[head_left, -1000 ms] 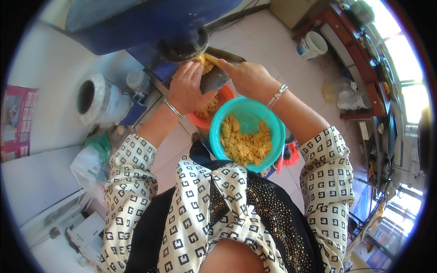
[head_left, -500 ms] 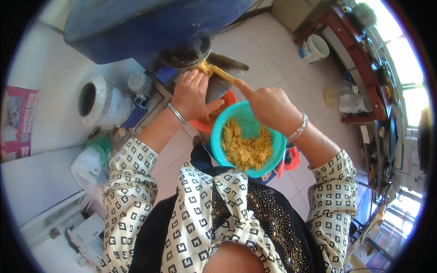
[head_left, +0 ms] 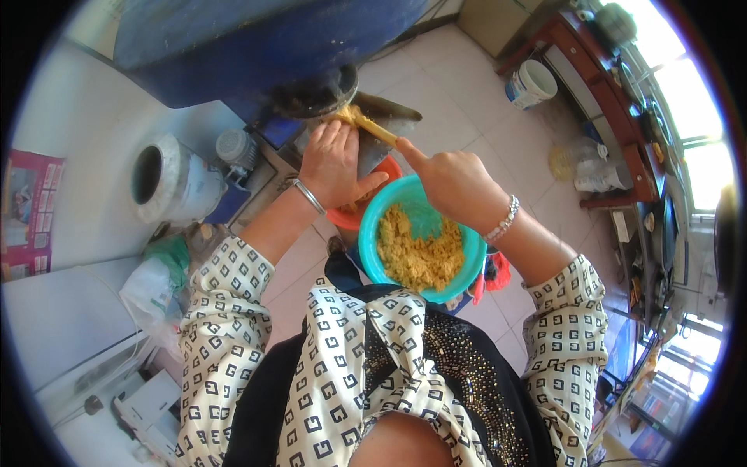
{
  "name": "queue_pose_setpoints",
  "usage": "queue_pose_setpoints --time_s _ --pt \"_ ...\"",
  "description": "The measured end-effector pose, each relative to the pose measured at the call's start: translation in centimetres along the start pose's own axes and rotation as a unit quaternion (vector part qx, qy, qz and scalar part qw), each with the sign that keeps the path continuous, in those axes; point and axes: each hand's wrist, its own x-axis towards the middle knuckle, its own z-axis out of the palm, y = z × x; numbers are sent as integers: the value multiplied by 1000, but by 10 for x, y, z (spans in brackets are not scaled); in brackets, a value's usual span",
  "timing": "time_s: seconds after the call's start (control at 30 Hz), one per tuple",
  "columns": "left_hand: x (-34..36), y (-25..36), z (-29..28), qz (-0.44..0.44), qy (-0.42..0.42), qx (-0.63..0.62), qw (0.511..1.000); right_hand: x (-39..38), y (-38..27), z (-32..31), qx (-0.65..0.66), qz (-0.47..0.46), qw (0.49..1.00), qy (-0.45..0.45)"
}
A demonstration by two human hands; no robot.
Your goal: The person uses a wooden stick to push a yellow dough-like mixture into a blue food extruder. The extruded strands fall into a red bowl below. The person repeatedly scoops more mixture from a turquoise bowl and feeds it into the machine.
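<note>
A yellow wooden stick [head_left: 377, 131] is gripped in my right hand [head_left: 453, 180], its index finger stretched along it. The stick's far end lies at some yellow dough [head_left: 348, 114], just below the dark round opening [head_left: 331, 92] of a blue machine [head_left: 264, 58]. My left hand [head_left: 333, 165] is beside that dough, fingers stretched out flat and thumb spread; its fingertips are near the stick's end. Below my right hand is a teal basin [head_left: 372, 261] with crumbly yellow dough [head_left: 419, 257] in it. An orange-red basin [head_left: 345, 219] shows partly behind my left hand.
A metal chute [head_left: 389, 109] juts out under the machine's opening. To the left are a white drum [head_left: 187, 183], a motor [head_left: 236, 145] and plastic bags [head_left: 148, 292]. On the right, a white bucket [head_left: 534, 83] stands near a dark red table [head_left: 599, 70].
The stick's end has shifted slightly left, further over the dough at the machine's opening. My left hand stays nearly in place, and the basins have hardly moved.
</note>
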Motion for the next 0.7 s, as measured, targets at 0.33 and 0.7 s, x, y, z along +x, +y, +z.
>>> queue_pose_setpoints --time_s 0.33,0.7 --pt "-14 1 8 33 37 -62 997 -11 13 11 34 34 997 65" --pt "-7 35 -36 116 13 -26 993 -26 -16 15 42 67 986 147"
